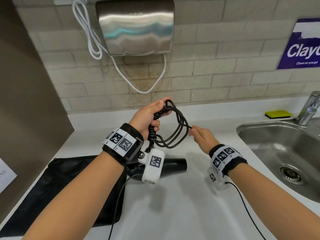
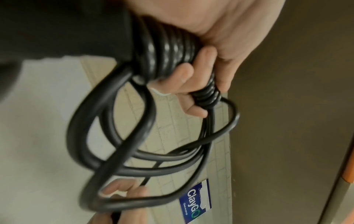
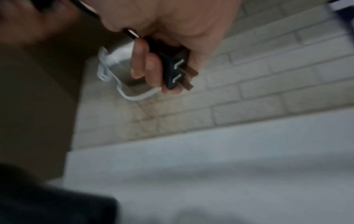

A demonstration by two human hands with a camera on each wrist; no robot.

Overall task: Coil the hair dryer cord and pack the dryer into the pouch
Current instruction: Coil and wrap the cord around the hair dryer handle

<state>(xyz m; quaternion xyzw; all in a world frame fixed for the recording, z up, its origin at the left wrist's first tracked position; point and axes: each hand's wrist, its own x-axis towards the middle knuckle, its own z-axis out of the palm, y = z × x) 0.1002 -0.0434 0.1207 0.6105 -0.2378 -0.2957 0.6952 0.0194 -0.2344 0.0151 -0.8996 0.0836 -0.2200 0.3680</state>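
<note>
1. Pouch (image 1: pixel 65 184), one, black, flat at counter (image 1: pixel 181 205) left edge.
2. One dryer (image 1: pixel 174 164) lies beside it.
3. Left hand (image 1: pixel 149 116) fingers curled round cord (image 1: pixel 180 134) loops.
4. Right hand (image 1: pixel 202 135) fingers clamp one plug (image 3: pixel 176 66).

Pouch (image 1: pixel 65 186) lies left on counter (image 1: pixel 181 205), dryer (image 1: pixel 174 164) beside it, sink (image 1: pixel 284 153) right.

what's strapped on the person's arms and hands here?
Sleeves: none, forearms bare. Each wrist has a black band carrying white blocks printed with black square fiducial tags. A white tagged camera housing hangs under each wrist, trailing a thin black cable. Hands ungloved.
</note>
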